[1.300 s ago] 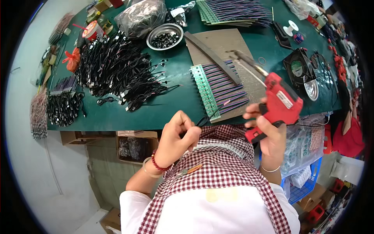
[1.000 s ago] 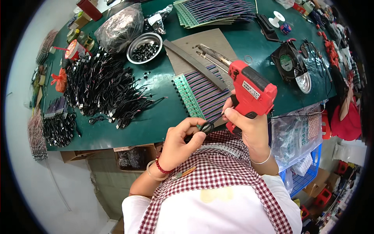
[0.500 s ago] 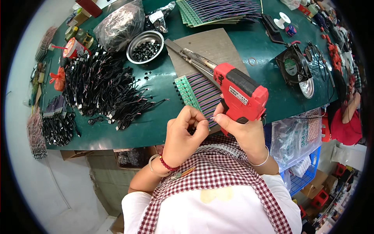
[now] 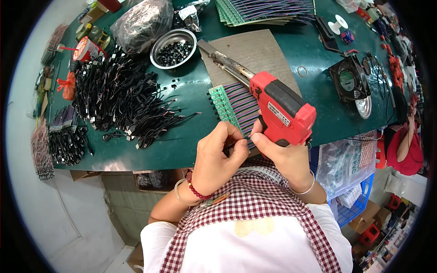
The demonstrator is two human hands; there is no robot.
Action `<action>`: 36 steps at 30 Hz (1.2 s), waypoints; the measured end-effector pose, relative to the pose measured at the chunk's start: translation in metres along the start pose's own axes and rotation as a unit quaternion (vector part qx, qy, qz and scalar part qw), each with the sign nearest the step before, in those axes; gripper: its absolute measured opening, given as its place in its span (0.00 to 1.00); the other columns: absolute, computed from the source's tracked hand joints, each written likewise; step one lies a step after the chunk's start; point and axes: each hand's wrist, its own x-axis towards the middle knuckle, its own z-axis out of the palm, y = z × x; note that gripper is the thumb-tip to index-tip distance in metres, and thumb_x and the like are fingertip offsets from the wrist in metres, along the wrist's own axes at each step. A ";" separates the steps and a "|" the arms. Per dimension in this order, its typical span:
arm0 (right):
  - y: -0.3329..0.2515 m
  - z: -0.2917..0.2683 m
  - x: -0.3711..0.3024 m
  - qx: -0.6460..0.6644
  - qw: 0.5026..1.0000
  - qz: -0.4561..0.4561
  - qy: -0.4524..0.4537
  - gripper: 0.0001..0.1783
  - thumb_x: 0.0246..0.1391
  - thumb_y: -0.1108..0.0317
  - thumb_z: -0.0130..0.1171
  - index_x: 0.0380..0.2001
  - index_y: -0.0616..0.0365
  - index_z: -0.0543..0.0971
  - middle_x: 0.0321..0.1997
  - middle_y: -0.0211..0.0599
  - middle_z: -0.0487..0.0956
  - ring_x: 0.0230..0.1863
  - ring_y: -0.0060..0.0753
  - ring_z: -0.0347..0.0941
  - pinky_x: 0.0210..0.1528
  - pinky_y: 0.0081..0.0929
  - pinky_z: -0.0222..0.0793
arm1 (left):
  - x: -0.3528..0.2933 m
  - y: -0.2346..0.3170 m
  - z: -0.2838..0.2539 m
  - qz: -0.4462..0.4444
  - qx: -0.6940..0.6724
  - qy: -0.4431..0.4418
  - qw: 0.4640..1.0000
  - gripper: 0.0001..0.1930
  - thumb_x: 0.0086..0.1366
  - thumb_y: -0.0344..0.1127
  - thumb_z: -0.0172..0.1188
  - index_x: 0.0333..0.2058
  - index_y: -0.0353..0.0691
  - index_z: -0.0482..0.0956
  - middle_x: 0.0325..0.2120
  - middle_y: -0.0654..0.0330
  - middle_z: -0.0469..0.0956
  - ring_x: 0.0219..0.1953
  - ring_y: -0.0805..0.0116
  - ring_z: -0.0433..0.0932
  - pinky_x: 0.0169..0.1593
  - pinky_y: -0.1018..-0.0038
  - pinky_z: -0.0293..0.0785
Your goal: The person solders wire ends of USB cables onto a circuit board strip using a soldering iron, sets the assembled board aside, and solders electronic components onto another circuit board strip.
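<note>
My right hand (image 4: 284, 157) is wrapped round the handle of a red soldering gun (image 4: 284, 109), whose long metal tip points up and left. Its thumb and a finger also pinch at a thin wire end (image 4: 250, 135) between my hands. My left hand (image 4: 216, 152) is closed, thumb against fingers, on a cable; only bits of something dark show inside the fist. Just beyond both hands lies a green circuit board panel (image 4: 223, 104), with purple, pink and black wires (image 4: 241, 102) running from it. It rests partly on a cardboard sheet (image 4: 248, 48).
A large heap of black cables (image 4: 123, 100) covers the left of the green table (image 4: 182, 152). Behind it stand a metal bowl (image 4: 159, 37) of small black parts and a grey plastic bag (image 4: 143, 25). More wired boards (image 4: 259, 11) lie at the back, a fan (image 4: 348, 79) at right.
The view has shifted slightly. Both hands stay close together at the wire end, my left fingers curled a little differently. The soldering gun is still in my right hand.
</note>
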 end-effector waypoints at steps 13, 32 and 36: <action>0.001 -0.005 0.013 0.007 0.998 0.049 -0.039 0.09 0.49 0.73 0.64 0.35 0.60 0.78 0.32 0.26 0.78 0.32 0.15 0.72 0.34 0.18 0.69 | 0.015 0.000 -0.013 0.094 0.074 0.016 0.993 0.07 0.49 0.19 0.60 0.27 0.35 0.73 0.22 0.64 0.70 0.21 0.80 0.66 0.23 0.83 0.60; -0.001 -0.039 0.013 0.033 0.999 0.007 0.022 0.23 0.58 0.68 0.59 0.53 0.68 0.69 0.25 0.36 0.74 0.24 0.25 0.70 0.30 0.23 0.69 | 0.069 -0.042 -0.044 0.072 0.261 0.033 0.962 0.05 0.51 0.23 0.60 0.27 0.36 0.73 0.32 0.60 0.72 0.25 0.66 0.73 0.30 0.74 0.72; 0.017 -0.050 -0.003 -0.061 0.997 0.038 0.034 0.22 0.59 0.66 0.57 0.51 0.70 0.69 0.20 0.32 0.72 0.19 0.20 0.67 0.24 0.21 0.66 | 0.084 -0.053 -0.048 0.068 0.307 0.017 0.949 0.05 0.53 0.25 0.59 0.27 0.36 0.72 0.32 0.59 0.73 0.26 0.62 0.74 0.30 0.70 0.72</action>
